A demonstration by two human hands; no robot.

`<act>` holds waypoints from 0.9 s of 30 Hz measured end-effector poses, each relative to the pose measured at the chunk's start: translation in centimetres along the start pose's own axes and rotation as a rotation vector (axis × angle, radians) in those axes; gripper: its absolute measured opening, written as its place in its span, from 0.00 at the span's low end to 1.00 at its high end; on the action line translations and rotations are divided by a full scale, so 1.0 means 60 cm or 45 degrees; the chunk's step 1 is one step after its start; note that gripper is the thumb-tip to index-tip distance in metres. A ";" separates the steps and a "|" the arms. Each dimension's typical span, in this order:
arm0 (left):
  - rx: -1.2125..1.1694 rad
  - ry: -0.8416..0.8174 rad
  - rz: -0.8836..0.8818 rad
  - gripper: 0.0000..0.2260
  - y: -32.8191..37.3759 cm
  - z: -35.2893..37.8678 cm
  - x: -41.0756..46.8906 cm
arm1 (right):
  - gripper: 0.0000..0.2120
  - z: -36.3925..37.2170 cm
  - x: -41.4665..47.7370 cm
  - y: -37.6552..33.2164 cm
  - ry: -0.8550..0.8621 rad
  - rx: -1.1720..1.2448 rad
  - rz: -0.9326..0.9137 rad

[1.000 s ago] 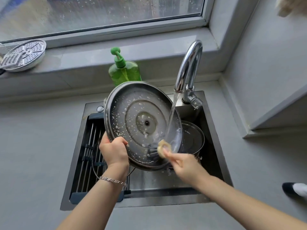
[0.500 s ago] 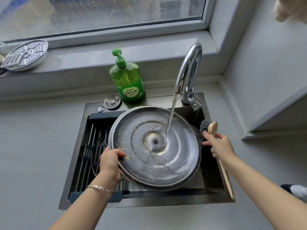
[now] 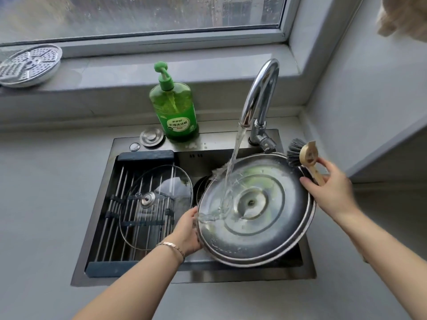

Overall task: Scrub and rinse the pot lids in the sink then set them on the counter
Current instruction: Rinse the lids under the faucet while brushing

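Stainless-steel round pot lid [image 3: 254, 209] lay tilted, underside up, over the dark sink [image 3: 208, 277], with tap water striking it near ten o'clock. The left hand [image 3: 188, 232] gripped its rim at eight o'clock. At two o'clock the right hand [image 3: 332, 188] clasped a wooden-handled dish brush [image 3: 307, 158], its fingertips seemingly touching the rim. Turning the lid would likely fall to the left hand.

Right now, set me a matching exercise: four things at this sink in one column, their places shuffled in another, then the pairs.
1. round steel pot lid
2. clear glass lid
3. green pump bottle of dish soap
4. wooden-handled dish brush

A. on the back ledge of the steel sink
B. under the stream from the chrome tap
C. held in the right hand
D. lying on the roll-up drying rack

Pairs: 1-B, 2-D, 3-A, 4-C.
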State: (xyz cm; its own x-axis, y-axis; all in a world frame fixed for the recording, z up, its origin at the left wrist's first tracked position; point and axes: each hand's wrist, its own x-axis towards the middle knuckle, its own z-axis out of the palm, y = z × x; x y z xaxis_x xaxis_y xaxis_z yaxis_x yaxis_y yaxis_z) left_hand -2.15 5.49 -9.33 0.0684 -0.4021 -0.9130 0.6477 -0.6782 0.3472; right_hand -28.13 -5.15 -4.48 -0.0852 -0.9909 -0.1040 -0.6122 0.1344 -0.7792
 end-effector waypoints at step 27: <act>0.504 0.512 0.927 0.04 0.157 -0.057 -0.067 | 0.06 0.175 -0.041 0.018 -0.325 0.086 0.220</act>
State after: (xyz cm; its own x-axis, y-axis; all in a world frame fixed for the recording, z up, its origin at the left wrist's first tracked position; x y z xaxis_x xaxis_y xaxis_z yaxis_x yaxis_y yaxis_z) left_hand 6.28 2.81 -3.11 0.6637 -0.6186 -0.4205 0.0396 -0.5323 0.8456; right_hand -20.33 -2.62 -11.57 0.0222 -0.9233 -0.3833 -0.5518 0.3084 -0.7748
